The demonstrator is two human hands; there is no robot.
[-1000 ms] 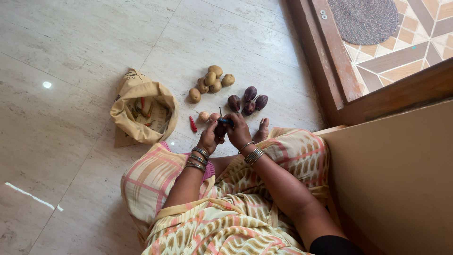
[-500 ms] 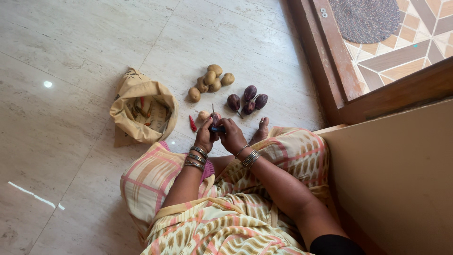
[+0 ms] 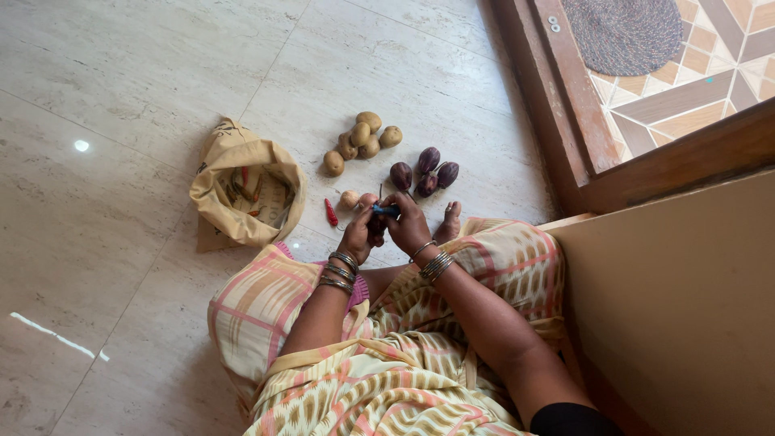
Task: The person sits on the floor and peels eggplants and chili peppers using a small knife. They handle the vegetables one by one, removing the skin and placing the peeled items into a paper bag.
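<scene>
**Hands lift back up with the blue-handled tool**

Half a second ago both hands sat lower and more to the left, with the stem of the dark vegetable poking up above them. Now the left hand (image 3: 360,234) and right hand (image 3: 408,226) are slightly higher and further right, close to where they were a second ago. The blue-handled tool (image 3: 386,210) shows again between the fingertips, and the dark vegetable (image 3: 376,224) is turned, mostly hidden between the palms.

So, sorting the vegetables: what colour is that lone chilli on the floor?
Red chilli, clearest in the head view.
</scene>
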